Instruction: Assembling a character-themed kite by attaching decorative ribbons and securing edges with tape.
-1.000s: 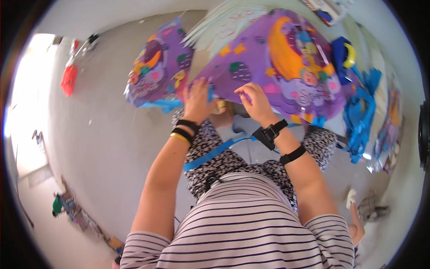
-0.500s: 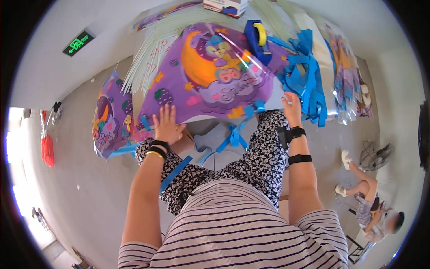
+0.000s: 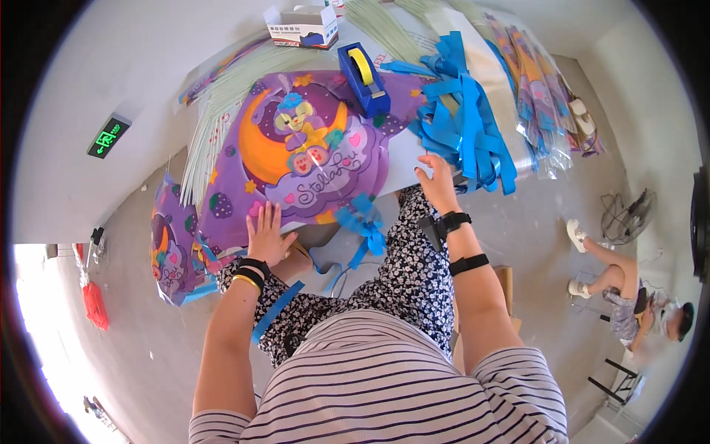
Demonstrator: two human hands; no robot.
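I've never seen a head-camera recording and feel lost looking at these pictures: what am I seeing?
There is no machine here, just a person's two bare hands. Every view comes from a wide fisheye camera on that person's head, looking down, so straight edges bend near the rim. The left hand lies spread on the lower edge of a purple printed sheet with an orange moon. The right hand, fingers loosely bent, is by the edge of the pale tabletop, near a heap of flat bright-blue ribbons. Neither hand visibly grips anything. Also on the table are a dark-blue tape dispenser with a yellow roll, an open white cardboard box and thin pale sticks.
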